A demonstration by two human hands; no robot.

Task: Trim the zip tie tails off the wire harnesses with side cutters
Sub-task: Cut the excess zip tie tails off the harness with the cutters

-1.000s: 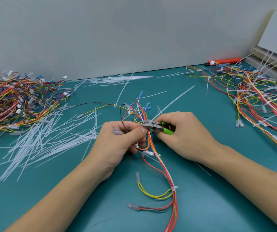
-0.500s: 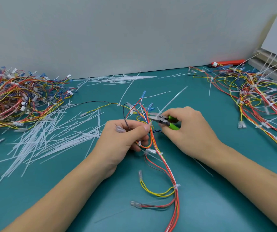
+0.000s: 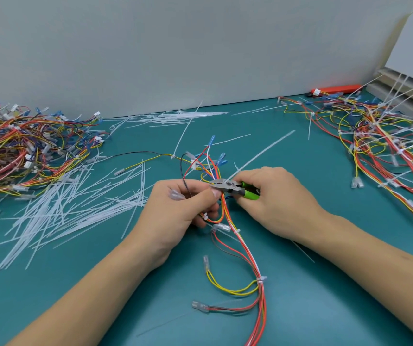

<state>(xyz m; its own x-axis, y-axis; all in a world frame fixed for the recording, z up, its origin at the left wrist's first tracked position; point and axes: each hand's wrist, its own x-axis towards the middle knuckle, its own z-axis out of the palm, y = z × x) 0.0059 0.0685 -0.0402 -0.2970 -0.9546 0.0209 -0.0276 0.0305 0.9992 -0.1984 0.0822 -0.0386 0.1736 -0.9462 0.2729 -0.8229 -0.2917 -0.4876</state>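
Observation:
My left hand (image 3: 175,213) pinches a wire harness (image 3: 245,260) of red, orange and yellow wires at mid-table. My right hand (image 3: 275,203) grips green-handled side cutters (image 3: 232,187), whose metal jaws point left at the harness just above my left thumb. A long white zip tie tail (image 3: 260,156) rises from the jaws up and to the right. The harness trails down toward the bottom edge, with a trimmed tie (image 3: 260,279) lower on the bundle.
A pile of harnesses (image 3: 23,151) lies at the far left. Another harness pile with long tie tails (image 3: 385,146) lies at the far right. Several cut white tails (image 3: 75,208) are scattered left of my hands. An orange tool (image 3: 337,89) rests by the wall.
Both hands and the harness shifted slightly away from me and then settled. The cutters stay at the same tie, jaws against the harness.

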